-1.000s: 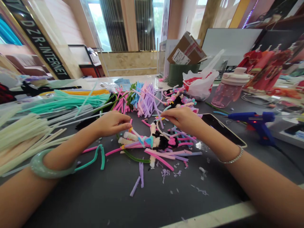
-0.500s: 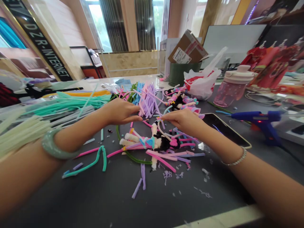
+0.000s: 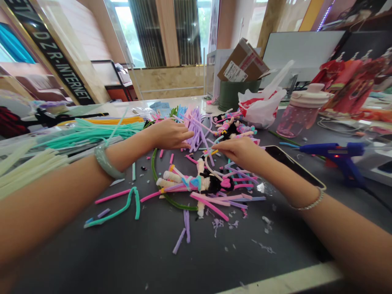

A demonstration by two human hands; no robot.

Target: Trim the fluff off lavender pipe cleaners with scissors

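Note:
My left hand reaches in over the near left side of a bundle of lilac pipe cleaners, thumb and fingers apart. To its right, my right hand has its fingers pressed together in a pinch. Its fingertips are beside a short yellow pipe cleaner piece; what they hold, if anything, is too small to make out. Below the hands lies a pipe-cleaner doll with black hair, cream limbs and a blue and pink outfit. A green pipe cleaner curves around its legs.
Turquoise pipe cleaners lie in a pile at left. At right are a phone, a blue glue gun and a pink bottle. More dolls, a plastic bag and a green bin stand behind. Scraps litter the table.
My left hand has moved right, closer to the lilac bundle, and its thumb and fingers are farther apart. My right hand has shifted slightly right. The doll stays lying on the table.

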